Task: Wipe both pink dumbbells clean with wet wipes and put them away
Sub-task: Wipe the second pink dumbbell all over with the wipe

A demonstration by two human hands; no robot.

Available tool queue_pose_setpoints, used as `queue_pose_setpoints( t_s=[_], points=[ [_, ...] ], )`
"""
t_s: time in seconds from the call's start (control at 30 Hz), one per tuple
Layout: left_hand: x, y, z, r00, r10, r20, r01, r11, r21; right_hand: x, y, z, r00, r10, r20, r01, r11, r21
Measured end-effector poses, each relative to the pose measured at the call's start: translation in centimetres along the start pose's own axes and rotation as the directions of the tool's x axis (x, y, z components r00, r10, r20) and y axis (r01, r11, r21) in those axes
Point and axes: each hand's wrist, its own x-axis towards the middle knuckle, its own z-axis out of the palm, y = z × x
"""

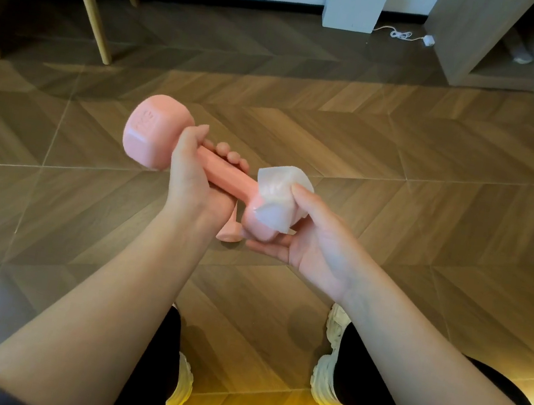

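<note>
Looking down through the head camera, I have the pink dumbbell (224, 175) held in the air above the wooden floor (401, 174), slanting from its far head at upper left to its near head at lower right. The left hand (190, 170) grips the handle just beside the far head: its fingers curl round the bar from below, their fingertips (233, 157) showing over the top edge, the thumb lying up along the head. That forearm rises from lower left with the wrist bent inward.

The right hand (314, 247) holds a wet wipe (279, 200) draped over the near head. Its thumb (308, 198) presses the wipe down from above, while the other fingers lie together underneath, cupping the head palm up. This forearm comes in from lower right.

Below the 2 hands a second pink shape (228, 231) peeks out, mostly hidden; I cannot tell what it is. Pale shoes (327, 381) stand on the floor beneath the arms.
</note>
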Motion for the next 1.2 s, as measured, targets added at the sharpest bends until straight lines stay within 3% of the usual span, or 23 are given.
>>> queue_pose_setpoints(
  t_s=[0.13, 0.3, 0.4, 0.63, 0.73, 0.93, 1.1, 1.2],
  points=[
    [0.2, -0.6, -0.1, 0.998, -0.049, -0.036, 0.05, 0.998, 0.03, 0.0, 0.1, -0.4, 0.997, -0.035, -0.067, 0.037, 0.999, 0.039],
    [0.3, -0.5, -0.2, 0.997, -0.047, -0.054, 0.048, 0.999, 0.023, -0.6, -0.6, -0.4, 0.998, -0.024, 0.061, 0.034, 0.985, -0.171],
    [0.3, -0.2, -0.3, 0.998, -0.029, -0.049, 0.031, 0.998, 0.046, -0.6, -0.9, -0.6, 0.994, 0.044, 0.099, -0.025, 0.983, -0.181],
    [0.0, -0.9, 0.0, 0.999, -0.028, -0.028, 0.03, 0.997, 0.07, -0.5, 0.3, 0.3, 0.99, -0.107, -0.091, 0.088, 0.978, -0.189],
    [-0.2, -1.2, 0.2, 1.0, -0.027, -0.001, 0.027, 0.997, 0.078, -0.3, 0.2, 0.3, 0.983, -0.098, -0.157, 0.075, 0.987, -0.145],
    [0.0, -0.6, 0.1, 1.0, -0.009, -0.009, 0.01, 0.997, 0.073, -0.6, 0.0, -0.5, 0.997, -0.078, 0.018, 0.08, 0.992, -0.096],
    [-0.6, -0.6, 0.0, 1.0, 0.002, 0.003, -0.002, 0.994, 0.109, -0.4, 0.6, 0.5, 0.996, -0.073, -0.043, 0.064, 0.98, -0.187],
    [-0.7, -0.9, 0.2, 1.0, 0.004, 0.014, -0.006, 0.994, 0.113, -0.5, 0.1, 0.6, 0.997, -0.042, -0.071, 0.031, 0.988, -0.153]
  ],
)
